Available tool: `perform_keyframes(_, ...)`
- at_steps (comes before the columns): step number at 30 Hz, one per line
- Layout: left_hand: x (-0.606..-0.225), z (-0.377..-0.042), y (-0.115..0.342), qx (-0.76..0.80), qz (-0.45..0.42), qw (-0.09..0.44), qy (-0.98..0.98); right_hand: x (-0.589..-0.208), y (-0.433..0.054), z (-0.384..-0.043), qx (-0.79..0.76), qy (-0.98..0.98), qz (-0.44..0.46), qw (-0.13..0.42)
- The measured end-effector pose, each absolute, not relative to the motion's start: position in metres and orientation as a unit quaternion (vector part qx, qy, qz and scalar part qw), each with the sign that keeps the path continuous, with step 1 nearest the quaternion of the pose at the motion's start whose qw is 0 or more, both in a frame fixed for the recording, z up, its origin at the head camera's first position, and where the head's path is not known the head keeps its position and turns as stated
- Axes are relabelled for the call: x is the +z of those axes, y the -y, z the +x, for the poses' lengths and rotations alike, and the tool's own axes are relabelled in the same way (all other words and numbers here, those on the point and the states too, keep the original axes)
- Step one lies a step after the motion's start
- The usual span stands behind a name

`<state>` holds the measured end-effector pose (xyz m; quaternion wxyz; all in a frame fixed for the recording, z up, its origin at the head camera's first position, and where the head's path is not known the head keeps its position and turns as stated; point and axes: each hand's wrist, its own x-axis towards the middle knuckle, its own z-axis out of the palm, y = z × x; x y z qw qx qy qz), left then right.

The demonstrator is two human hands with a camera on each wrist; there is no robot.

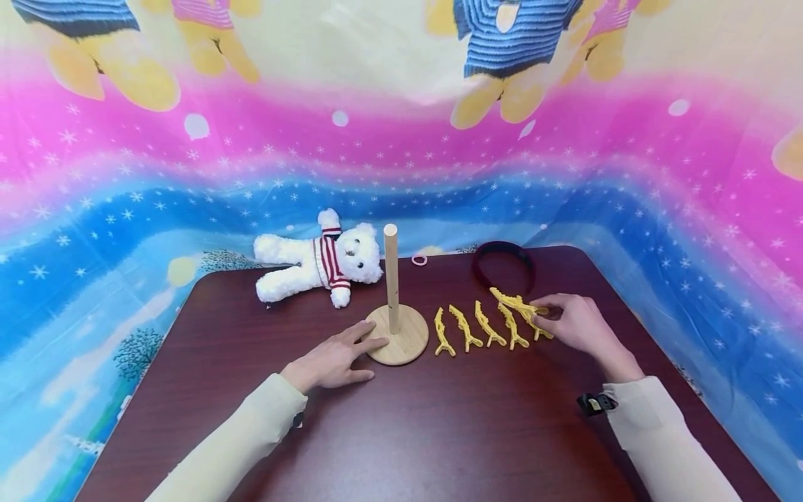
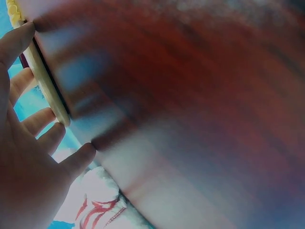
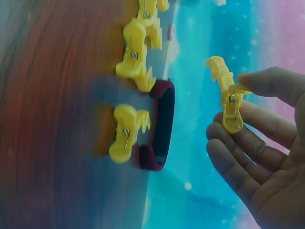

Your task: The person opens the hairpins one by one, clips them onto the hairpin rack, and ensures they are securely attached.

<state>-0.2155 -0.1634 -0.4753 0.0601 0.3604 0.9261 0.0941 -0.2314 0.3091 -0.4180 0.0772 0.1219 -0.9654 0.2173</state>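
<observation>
My left hand point(image 1: 332, 355) lies with fingers spread at the near left of a round wooden base point(image 1: 408, 345), its fingertips on the rim. From that base rises an upright wooden post point(image 1: 392, 279). My right hand point(image 1: 582, 324) pinches a yellow spring clip point(image 3: 232, 102) between thumb and fingers, held above the table. Under and left of it, several similar yellow clips point(image 1: 482, 324) stand in a row to the right of the base. In the right wrist view, the spring of the held clip shows beside my thumb.
A dark red headband point(image 1: 479, 268) lies at the back right, behind the clips. The white teddy bear point(image 1: 295, 279) in a striped sweater lies at the back left. A small pink ring point(image 1: 419, 261) is near the back edge of the brown table point(image 1: 401, 439). Printed cloth point(image 1: 401, 153) hangs behind.
</observation>
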Motion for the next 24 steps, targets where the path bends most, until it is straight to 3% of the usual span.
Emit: perform_keyframes(24,-0.478,-0.217,0.164,0.096,0.365,0.057,-0.924,-0.418,-0.257,-0.230,0.249,0.952,0.170,0.060)
